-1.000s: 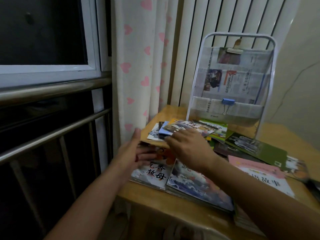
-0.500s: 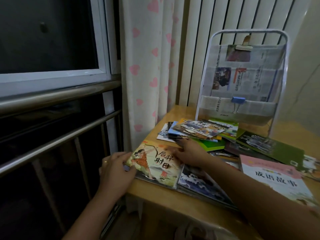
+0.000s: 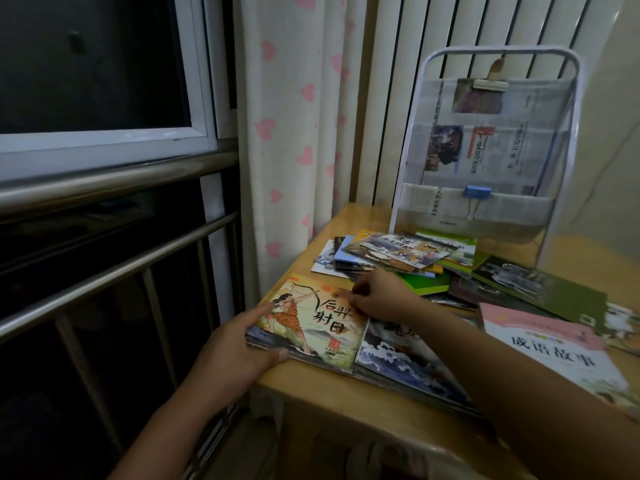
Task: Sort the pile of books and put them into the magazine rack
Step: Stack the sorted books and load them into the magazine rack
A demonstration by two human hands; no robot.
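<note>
Your left hand reaches in from the lower left and holds the near left corner of the archer book: the thumb lies flat along the near edge, the forefinger extends along the left edge, and the fingers close on a thin stack of books at the corner of the tabletop. Your right hand crosses in from the lower right, forearm over the wave-cover book, and its curled fingers rest on the far right part of the archer book's cover; whether they pinch the cover cannot be told. Behind the hands a loose pile of books lies fanned on the wooden tabletop, a green zebra-cover book beside it and a pink-topped book at the right. The magazine rack, a white frame lined with newspaper held by a blue binder clip, stands upright at the back of the tabletop, just behind the pile. A curtain with pink hearts hangs to its left, next to a dark window with metal rails.
</note>
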